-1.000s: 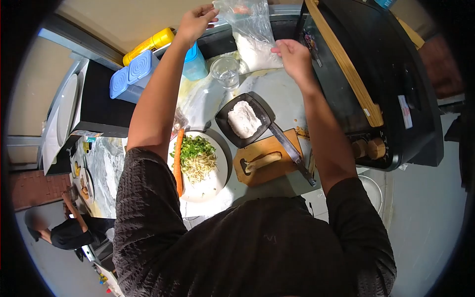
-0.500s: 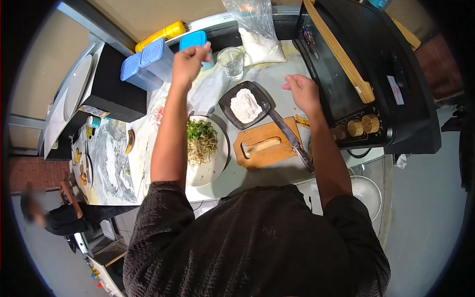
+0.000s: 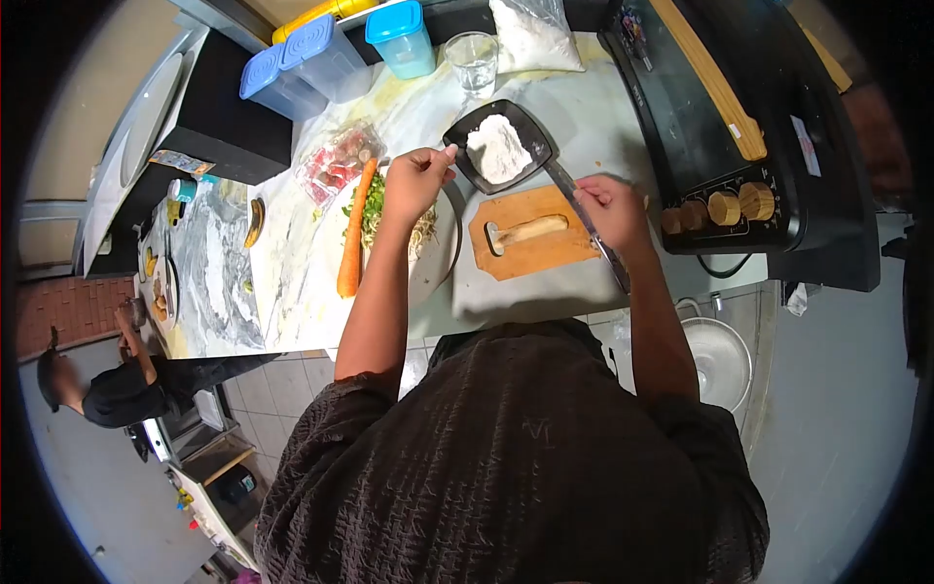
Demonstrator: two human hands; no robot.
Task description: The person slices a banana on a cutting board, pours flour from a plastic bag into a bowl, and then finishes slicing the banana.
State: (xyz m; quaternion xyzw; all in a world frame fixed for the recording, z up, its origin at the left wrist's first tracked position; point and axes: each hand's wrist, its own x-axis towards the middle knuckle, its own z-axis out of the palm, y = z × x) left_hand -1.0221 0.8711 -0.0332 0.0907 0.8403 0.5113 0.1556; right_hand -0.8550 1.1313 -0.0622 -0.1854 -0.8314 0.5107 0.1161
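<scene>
- Marbled surface (image 3: 407, 115) spreads beneath left hand (image 3: 418, 183) and right hand (image 3: 611, 206); glass (image 3: 473, 68) and bag (image 3: 535, 41) stand beyond both.
- Left hand: fingers curled, tips at the pan's (image 3: 542, 148) rim; cannot tell if it grips.
- Right hand: fingers curled at the handle (image 3: 606, 249); cannot tell if it grips.
- Pan: between the hands, slightly beyond them, holding white powder (image 3: 499, 149).
- Board (image 3: 530, 260): between the hands, on the near side.
- Carrot (image 3: 354, 238): left of the left hand.
</scene>
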